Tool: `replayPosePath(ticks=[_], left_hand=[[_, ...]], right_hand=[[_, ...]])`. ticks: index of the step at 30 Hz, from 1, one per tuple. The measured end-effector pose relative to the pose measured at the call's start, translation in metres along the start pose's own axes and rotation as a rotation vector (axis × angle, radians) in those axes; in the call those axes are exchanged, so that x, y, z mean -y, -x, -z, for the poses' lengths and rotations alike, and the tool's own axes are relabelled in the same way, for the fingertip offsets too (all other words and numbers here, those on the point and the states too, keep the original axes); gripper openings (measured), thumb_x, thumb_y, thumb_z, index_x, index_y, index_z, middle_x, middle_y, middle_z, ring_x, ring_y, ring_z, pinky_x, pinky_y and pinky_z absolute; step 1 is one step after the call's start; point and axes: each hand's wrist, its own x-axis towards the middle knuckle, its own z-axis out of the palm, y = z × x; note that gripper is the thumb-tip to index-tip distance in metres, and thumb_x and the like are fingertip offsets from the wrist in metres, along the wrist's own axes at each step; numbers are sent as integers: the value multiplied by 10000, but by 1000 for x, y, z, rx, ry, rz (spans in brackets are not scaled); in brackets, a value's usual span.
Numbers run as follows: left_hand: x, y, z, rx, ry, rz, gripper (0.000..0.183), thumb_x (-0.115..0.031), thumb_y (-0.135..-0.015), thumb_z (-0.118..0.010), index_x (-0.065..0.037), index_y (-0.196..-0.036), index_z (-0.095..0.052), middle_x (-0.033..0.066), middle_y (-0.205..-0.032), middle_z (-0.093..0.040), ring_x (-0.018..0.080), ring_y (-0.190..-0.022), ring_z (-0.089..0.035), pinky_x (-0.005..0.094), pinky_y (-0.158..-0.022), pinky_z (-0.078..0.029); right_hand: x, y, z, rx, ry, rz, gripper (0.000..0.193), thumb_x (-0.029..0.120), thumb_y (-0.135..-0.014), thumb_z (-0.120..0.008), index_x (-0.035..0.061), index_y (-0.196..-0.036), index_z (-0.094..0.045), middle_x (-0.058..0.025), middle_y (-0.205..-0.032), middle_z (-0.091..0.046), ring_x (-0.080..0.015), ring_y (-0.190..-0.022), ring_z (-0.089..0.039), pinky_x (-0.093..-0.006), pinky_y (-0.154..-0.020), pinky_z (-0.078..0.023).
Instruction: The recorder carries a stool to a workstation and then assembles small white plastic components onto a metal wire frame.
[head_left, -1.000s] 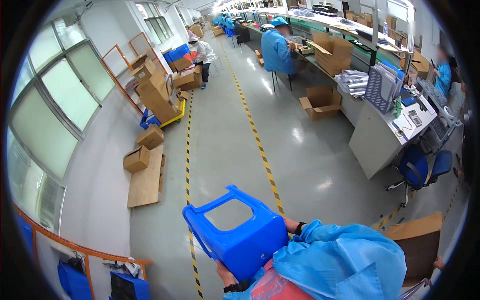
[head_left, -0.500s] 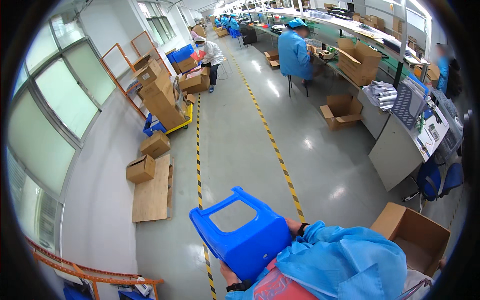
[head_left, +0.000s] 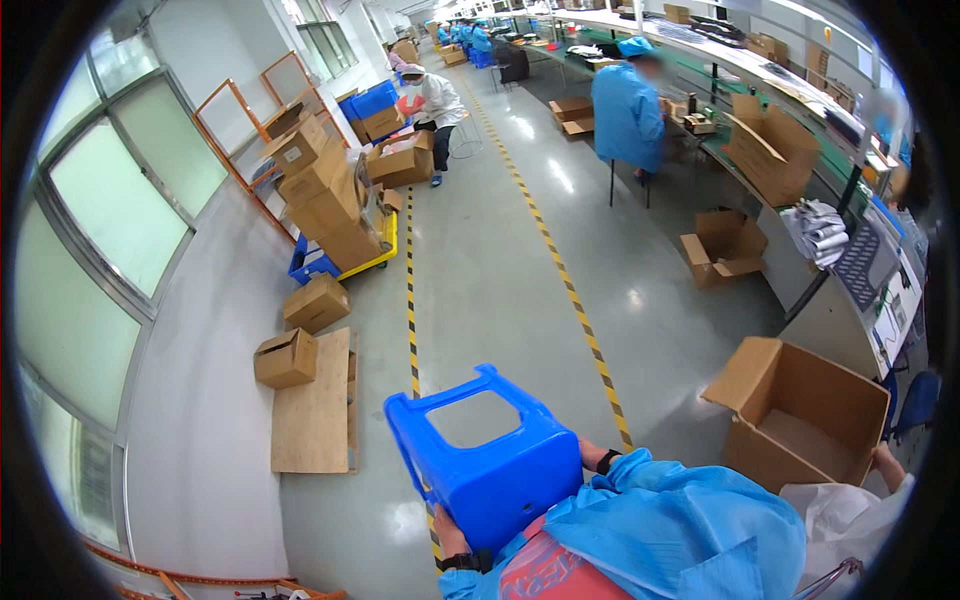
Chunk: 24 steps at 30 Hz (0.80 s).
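Blue plastic stool [head_left: 490, 465]: we find it held at the near middle of the scene, in front of the wearer's body and above the grey floor [head_left: 480, 310]. It is tipped on its side, the large leg-framed cutout in view and the legs directed toward the far left.

The left hand [head_left: 449, 530] holds the stool at its near left side; the right hand [head_left: 594, 455] holds it at the right side. The fingers of the right hand are largely hidden behind the stool, so we cannot tell their spread. We note a dark wristband on each wrist and a light-blue sleeve [head_left: 660, 520] on the right arm.

At near right we record a large open carton [head_left: 805, 420], apart from the stool, with a co-worker's hand [head_left: 888, 467] at its right edge. At left lies a wooden pallet [head_left: 310, 430] bearing a small carton [head_left: 286, 358]. Farther along the left side stands a yellow-edged trolley [head_left: 388, 245] loaded with stacked boxes [head_left: 335, 205]. At far left-centre we observe a seated worker in white [head_left: 438, 103]; at far right, a worker in a blue smock [head_left: 625, 118] by the workbench.
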Motion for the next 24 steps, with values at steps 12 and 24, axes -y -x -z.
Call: replayPosePath(ticks=[12,24], left_hand=[[-58,-271,4,180,-131,-129,708,-541,-976,-305,72,-945,-659,137,-819,-682,193,-735,-646,320,-649,-506],[-128,-423,-19,273,-99,-27,673,-495,-989,-290,83,-1008,-632,199,-920,-674,280,-849,-639,369,-754,-485]], right_hand=[[63,-184,-65,-165,-72,13,382,301,-989,-435,46,-1249,-551,-89,-1165,-616,-172,-1040,-576,-333,-926,-456],[132,-320,-88,-290,-203,-65,359,286,-977,-480,43,-1227,-562,-94,-1135,-626,-153,-1007,-594,-306,-879,-488]])
